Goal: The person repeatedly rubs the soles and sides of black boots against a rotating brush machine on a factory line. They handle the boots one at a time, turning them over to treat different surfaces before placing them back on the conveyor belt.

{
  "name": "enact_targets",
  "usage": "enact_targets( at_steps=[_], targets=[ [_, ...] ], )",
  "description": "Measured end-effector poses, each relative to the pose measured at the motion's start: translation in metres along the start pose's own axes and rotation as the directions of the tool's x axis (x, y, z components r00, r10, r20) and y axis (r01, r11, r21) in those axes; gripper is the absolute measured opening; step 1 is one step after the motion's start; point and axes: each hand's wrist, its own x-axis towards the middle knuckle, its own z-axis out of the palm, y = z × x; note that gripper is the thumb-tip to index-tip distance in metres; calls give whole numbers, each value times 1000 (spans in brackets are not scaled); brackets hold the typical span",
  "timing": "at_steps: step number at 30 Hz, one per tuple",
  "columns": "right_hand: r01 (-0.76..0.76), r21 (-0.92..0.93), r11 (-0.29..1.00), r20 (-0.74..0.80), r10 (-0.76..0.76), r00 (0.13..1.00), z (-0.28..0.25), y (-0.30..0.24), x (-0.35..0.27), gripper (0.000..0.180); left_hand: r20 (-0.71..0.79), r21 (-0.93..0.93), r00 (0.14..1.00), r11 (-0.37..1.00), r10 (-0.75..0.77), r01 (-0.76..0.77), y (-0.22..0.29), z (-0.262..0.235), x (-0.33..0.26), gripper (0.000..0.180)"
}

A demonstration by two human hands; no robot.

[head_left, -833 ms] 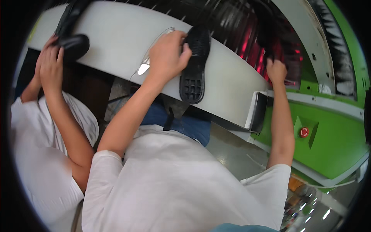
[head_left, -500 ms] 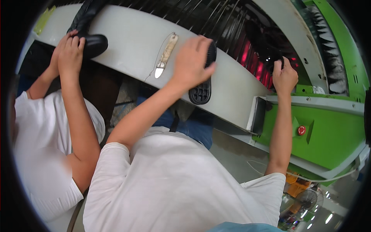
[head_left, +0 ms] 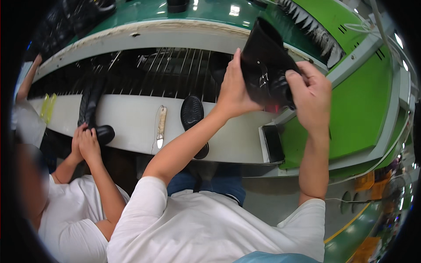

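A black ankle boot with a buckled strap is held up in front of me at the right. My right hand grips its foot end, thumb on the near side. Against the boot's left side lies my left hand, its far fingers partly hidden behind the boot. A black shoe sole rests tread up on the white ledge, left of my left wrist. Further left lies a small tool with a wrapped handle, a rounded metal blade and a thin cord.
On my left, a co-worker's hands touch a tall black boot on the ledge. Beyond run metal rods and a green belt carrying footwear. A green machine panel stands at the right. Another person's arm shows far left.
My left hand has let go of the sole and moved right onto the boot. My right hand has brought the boot out from the dark area by the red glow. The view has shifted.
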Motion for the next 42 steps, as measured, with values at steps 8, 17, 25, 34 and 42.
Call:
enact_targets(
  at_steps=[8, 17, 25, 34, 42],
  targets=[
    [-317, 398, 861, 167, 272, 948, -6, 28, -58, 55, 514, -302, 858, 935, -5, 186, 9, -58, -48, 175],
    [-375, 597, 710, 291, 243, 925, 20, 45, -76, 67, 582, -413, 794, 905, 172, 106, 112, -96, 64, 107],
    [-292, 603, 742, 270, 155, 950, 27, 30, -73, 50, 863, -146, 448, 964, 234, -222, 124, -98, 138, 48],
    [-374, 642, 669, 312, 217, 925, 18, 36, -66, 40, 906, -10, 370, 883, 207, -470, 131, -84, 151, 34],
    [-309, 846, 434, 226, 232, 946, 16, 40, -66, 26, 865, -77, 395, 860, 309, -504, 130, -75, 144, 34]
  ],
)
